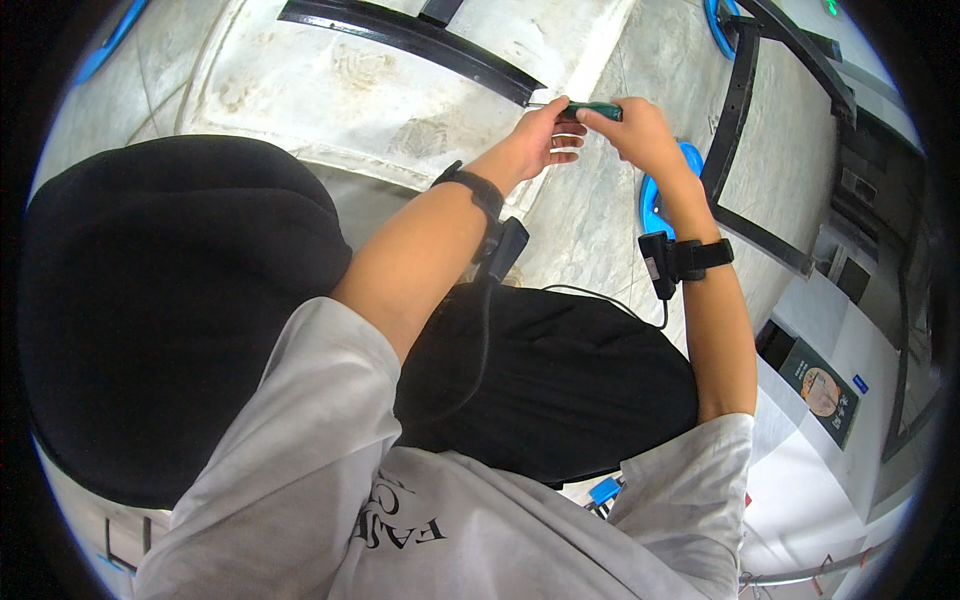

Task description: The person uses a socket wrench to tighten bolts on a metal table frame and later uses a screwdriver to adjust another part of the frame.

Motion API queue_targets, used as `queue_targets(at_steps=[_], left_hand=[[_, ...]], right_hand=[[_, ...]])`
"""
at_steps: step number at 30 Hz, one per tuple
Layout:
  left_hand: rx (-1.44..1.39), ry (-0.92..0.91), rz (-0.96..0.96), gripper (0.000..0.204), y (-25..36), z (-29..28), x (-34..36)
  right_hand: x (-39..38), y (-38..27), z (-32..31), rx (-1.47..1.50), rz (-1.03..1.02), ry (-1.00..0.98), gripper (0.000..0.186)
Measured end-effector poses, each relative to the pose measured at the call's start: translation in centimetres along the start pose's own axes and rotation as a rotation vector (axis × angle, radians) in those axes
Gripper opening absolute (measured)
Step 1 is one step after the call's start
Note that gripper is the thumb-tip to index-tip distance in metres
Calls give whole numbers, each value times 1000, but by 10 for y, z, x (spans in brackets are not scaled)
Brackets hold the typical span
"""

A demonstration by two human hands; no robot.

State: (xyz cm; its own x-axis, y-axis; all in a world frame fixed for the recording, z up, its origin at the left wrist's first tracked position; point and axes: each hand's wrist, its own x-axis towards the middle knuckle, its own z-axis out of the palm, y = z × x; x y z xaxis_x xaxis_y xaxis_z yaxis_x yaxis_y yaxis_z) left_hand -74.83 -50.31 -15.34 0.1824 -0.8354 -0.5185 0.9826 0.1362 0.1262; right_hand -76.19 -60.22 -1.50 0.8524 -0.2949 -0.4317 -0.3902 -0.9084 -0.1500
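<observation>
A screwdriver with a dark green handle [602,110] lies level between my two hands. Its thin shaft points left, toward the right-hand end of a black metal bar [420,45]. My right hand [645,137] grips the rear of the handle, thumb and fingers closed on it. Nearer the bar, my left hand [545,140] pinches the front of the screwdriver between thumb and forefinger, while its other fingers hang loosely curled below. The bar rests on a white, stained board [350,120]. Whether the tip sits in a screw is too small to tell.
Another black metal frame [735,110] with blue feet [690,160] stands to the right. Black devices with cables are strapped to both forearms, one [657,262] on the right. My black-clothed legs [180,300] fill the left and middle. A dark poster [820,390] is at far right.
</observation>
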Motion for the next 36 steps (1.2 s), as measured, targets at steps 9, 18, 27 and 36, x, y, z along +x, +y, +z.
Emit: queue_targets(at_steps=[9,18,27,36], left_hand=[[69,15,-53,35,1,4,-2],[5,-52,-39,38,5,2,-1],[39,-78,-71,39,1,0,-5],[81,-84,-64,42,1,4,-6]], right_hand=[[-4,4,9,56,95,-31,31],[-5,-3,0,-163,-161,78,32],[1,-5,6,23,205,-22,42],[-3,4,10,-128,-98,149,35]])
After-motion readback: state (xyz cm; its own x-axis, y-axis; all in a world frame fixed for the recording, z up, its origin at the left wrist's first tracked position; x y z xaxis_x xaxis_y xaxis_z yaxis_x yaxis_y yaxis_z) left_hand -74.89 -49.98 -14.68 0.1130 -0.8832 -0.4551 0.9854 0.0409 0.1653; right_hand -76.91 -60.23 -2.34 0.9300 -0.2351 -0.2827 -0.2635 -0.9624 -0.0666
